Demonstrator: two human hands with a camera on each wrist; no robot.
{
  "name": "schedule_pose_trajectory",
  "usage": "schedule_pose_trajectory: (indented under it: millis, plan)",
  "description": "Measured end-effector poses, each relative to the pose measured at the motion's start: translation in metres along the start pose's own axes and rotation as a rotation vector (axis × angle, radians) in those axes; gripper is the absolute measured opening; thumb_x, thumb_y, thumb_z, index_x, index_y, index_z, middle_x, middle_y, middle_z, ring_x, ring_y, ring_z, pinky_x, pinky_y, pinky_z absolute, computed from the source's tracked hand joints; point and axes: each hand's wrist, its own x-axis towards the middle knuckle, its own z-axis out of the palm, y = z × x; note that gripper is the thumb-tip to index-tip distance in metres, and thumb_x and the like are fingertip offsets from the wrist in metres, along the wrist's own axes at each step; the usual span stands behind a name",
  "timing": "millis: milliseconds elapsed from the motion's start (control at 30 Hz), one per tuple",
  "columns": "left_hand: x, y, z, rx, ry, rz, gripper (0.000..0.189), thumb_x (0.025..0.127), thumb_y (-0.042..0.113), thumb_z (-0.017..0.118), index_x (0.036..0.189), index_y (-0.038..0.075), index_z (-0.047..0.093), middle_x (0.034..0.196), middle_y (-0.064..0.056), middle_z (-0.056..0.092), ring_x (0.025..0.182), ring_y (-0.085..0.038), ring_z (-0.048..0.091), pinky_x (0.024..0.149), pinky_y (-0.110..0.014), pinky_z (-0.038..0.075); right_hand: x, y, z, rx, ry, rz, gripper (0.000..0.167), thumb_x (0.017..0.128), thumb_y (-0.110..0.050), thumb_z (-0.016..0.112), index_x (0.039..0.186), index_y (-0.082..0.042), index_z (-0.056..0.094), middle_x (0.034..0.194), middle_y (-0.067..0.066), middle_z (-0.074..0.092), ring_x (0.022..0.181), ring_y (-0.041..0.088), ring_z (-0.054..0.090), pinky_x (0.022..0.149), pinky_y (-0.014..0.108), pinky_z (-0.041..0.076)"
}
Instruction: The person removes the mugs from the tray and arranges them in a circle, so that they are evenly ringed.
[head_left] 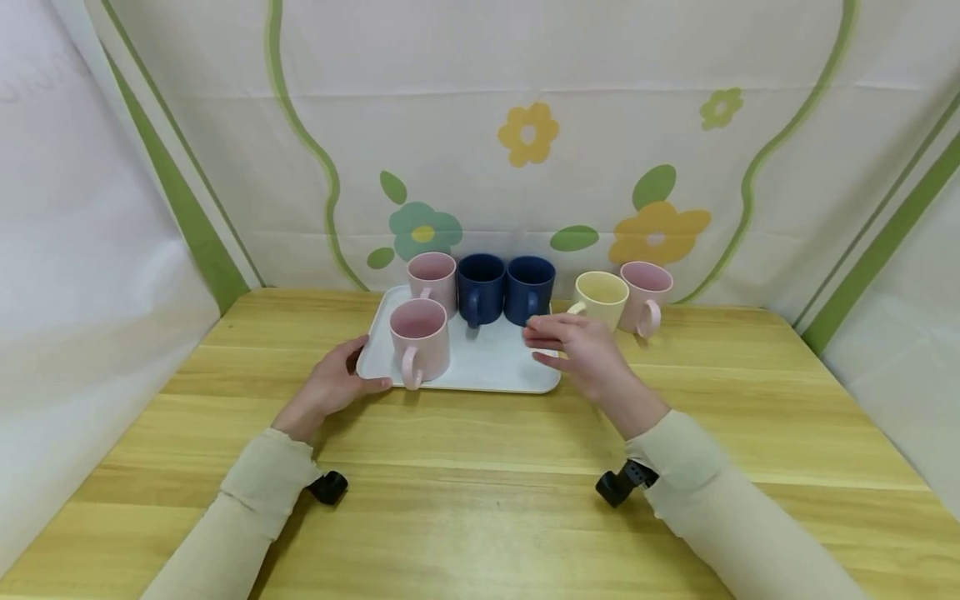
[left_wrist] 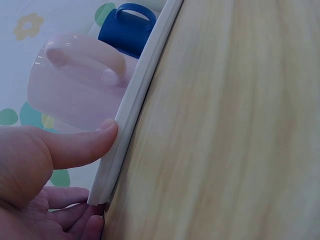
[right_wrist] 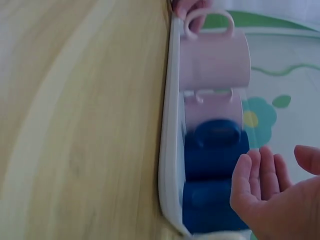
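A white tray (head_left: 495, 358) lies on the table under two pink mugs and two dark blue mugs. My left hand (head_left: 337, 381) grips its front left corner, thumb (left_wrist: 90, 145) along the rim and fingers around the corner. Beside that thumb stands the nearer pink mug (head_left: 422, 343), handle toward me. Behind it, the other pink mug (head_left: 433, 279) and the blue mugs, one in the middle (head_left: 481, 292) and one at the right (head_left: 529, 293), form a row. My right hand (head_left: 581, 346) is over the tray's right edge, fingers loosely extended, holding nothing.
A yellow mug (head_left: 602, 298) and another pink mug (head_left: 645, 300) stand on the wooden table (head_left: 450, 483) right of the tray. A flower-patterned curtain (head_left: 465, 167) hangs close behind the mugs, and white fabric panels border both sides.
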Motion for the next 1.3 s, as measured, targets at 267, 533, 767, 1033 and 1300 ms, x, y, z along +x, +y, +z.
schedule_pose_trajectory:
  millis: [267, 533, 767, 1033, 1300]
  plan:
    - [0.0, -0.002, -0.001, 0.012, -0.004, -0.002, 0.102, 0.095, 0.026, 0.081, 0.168, -0.002, 0.017, 0.171, -0.03, 0.029, 0.158, -0.047, 0.03, 0.13, -0.062, 0.026, -0.002, 0.003, 0.039, -0.001, -0.094, -0.035, 0.03, 0.107, -0.021, 0.064, 0.128, 0.0, 0.071, 0.126, 0.014, 0.077, 0.117, 0.029, 0.073, 0.108, 0.047, 0.058]
    - [0.0, -0.001, -0.001, 0.021, -0.005, -0.01, 0.101, 0.095, 0.026, 0.081, 0.168, -0.002, 0.018, 0.171, -0.03, 0.029, 0.158, -0.047, 0.029, 0.13, -0.062, 0.026, 0.0, 0.01, 0.071, 0.015, -0.21, -0.043, 0.032, 0.107, -0.014, 0.062, 0.133, 0.005, 0.069, 0.126, 0.017, 0.077, 0.128, 0.041, 0.068, 0.111, 0.054, 0.054]
    - [0.001, 0.0, 0.002, 0.024, -0.005, 0.017, 0.101, 0.094, 0.027, 0.082, 0.168, -0.002, 0.02, 0.17, -0.03, 0.032, 0.157, -0.047, 0.032, 0.129, -0.062, 0.028, -0.001, 0.015, 0.089, 0.004, -0.274, 0.01, 0.034, 0.105, -0.015, 0.066, 0.133, 0.004, 0.069, 0.13, 0.018, 0.075, 0.124, 0.035, 0.071, 0.11, 0.052, 0.055]
    - [0.002, -0.001, 0.002, 0.04, 0.005, 0.007, 0.101, 0.094, 0.028, 0.082, 0.168, -0.003, 0.019, 0.169, -0.031, 0.032, 0.156, -0.047, 0.033, 0.128, -0.061, 0.03, 0.002, 0.022, 0.108, 0.047, -0.318, 0.046, 0.032, 0.102, -0.016, 0.07, 0.13, 0.0, 0.073, 0.128, 0.011, 0.076, 0.126, 0.032, 0.07, 0.113, 0.052, 0.054]
    - [0.001, -0.002, -0.001, 0.057, -0.001, 0.01, 0.1, 0.095, 0.027, 0.081, 0.168, -0.004, 0.018, 0.17, -0.032, 0.03, 0.157, -0.048, 0.031, 0.129, -0.061, 0.029, 0.006, 0.024, 0.122, 0.063, -0.319, 0.062, 0.031, 0.101, -0.017, 0.072, 0.129, -0.003, 0.074, 0.124, 0.009, 0.078, 0.122, 0.029, 0.073, 0.109, 0.048, 0.057]
